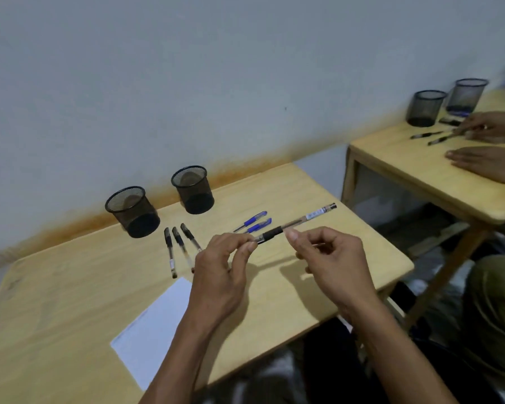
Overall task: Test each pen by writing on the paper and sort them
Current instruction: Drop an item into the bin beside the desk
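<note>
I hold a black pen (296,221) level above the wooden table (70,287), its clear barrel pointing to the far right. My left hand (219,275) pinches its tip end beside the black grip. My right hand (333,258) has curled fingers, with thumb and forefinger on the barrel's middle. A white paper (155,330) lies near the front edge, partly under my left forearm. Three black pens (181,246) lie side by side behind it. Two blue pens (255,222) lie further right. Two black mesh cups (131,211) (193,189) stand at the back.
The wall runs just behind the cups. To the right stands a second wooden table (420,170) with two mesh cups (426,107), a few pens and another person's hands (490,141). A gap of floor separates the tables.
</note>
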Available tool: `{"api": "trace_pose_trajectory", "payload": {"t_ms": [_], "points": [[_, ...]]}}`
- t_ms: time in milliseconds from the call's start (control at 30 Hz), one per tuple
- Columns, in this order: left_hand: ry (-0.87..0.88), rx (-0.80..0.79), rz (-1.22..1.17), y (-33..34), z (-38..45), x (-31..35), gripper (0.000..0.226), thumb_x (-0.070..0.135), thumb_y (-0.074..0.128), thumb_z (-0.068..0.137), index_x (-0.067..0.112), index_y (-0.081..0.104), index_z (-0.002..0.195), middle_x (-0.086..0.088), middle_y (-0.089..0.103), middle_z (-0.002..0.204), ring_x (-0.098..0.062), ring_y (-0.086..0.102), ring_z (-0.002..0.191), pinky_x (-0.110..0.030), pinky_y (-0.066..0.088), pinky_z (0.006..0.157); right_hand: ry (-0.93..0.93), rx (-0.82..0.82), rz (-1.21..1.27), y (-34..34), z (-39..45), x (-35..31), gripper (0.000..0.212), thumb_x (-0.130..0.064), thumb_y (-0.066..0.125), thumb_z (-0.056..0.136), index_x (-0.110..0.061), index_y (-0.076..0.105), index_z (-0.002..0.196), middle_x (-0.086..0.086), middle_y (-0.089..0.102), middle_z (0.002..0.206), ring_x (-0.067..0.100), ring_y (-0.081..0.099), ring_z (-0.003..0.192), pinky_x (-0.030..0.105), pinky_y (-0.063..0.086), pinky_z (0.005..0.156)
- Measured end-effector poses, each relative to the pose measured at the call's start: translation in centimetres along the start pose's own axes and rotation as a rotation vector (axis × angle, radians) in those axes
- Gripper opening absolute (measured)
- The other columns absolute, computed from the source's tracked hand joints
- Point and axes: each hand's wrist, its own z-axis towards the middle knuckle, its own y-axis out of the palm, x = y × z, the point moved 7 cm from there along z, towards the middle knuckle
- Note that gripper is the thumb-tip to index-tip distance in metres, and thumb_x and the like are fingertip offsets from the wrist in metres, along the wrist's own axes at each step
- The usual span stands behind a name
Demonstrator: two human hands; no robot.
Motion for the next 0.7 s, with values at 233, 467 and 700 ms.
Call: {"api": "trace_pose_trajectory", "payload": {"t_ms": [233, 467, 700], "points": [[0.206, -0.118, 0.152, 5.7, 1.4, 3.1, 0.027, 0.032, 0.049, 0.095, 0.017, 0.07, 0.091, 0.006, 0.068, 0.088, -0.015, 0.055, 0.083, -0.039, 0.046, 0.075, -0.717, 0.068, -0.605, -4.0, 0.2, -4.3, 0.021, -0.015, 0.086, 0.079, -0.013, 0.082, 0.099, 0.0, 0.069, 0.09, 0.003, 0.057, 0.064, 0.023, 0.052, 0.061], [0.313, -0.195, 0.063, 10.0, 1.8, 6.4, 0.026, 0.034, 0.048, 0.097, 0.019, 0.07, 0.094, 0.009, 0.068, 0.091, -0.02, 0.059, 0.083, -0.046, 0.049, 0.073, -0.696, 0.011, -0.902, -7.0, 0.8, -2.6, 0.014, -0.024, 0.078, 0.088, -0.014, 0.076, 0.097, 0.002, 0.065, 0.09, 0.024, 0.064, 0.079, 0.046, 0.055, 0.056], [0.052, -0.345, -0.051, 15.5, 1.1, 6.3, 0.042, 0.051, 0.052, 0.096, 0.025, 0.06, 0.127, 0.01, 0.061, 0.128, -0.009, 0.051, 0.121, -0.031, 0.043, 0.099, -0.418, 0.29, -0.67, -13.9, -0.9, -0.1, 0.014, -0.017, 0.075, 0.091, -0.017, 0.074, 0.105, -0.005, 0.069, 0.092, 0.002, 0.058, 0.075, 0.008, 0.044, 0.071]]}}
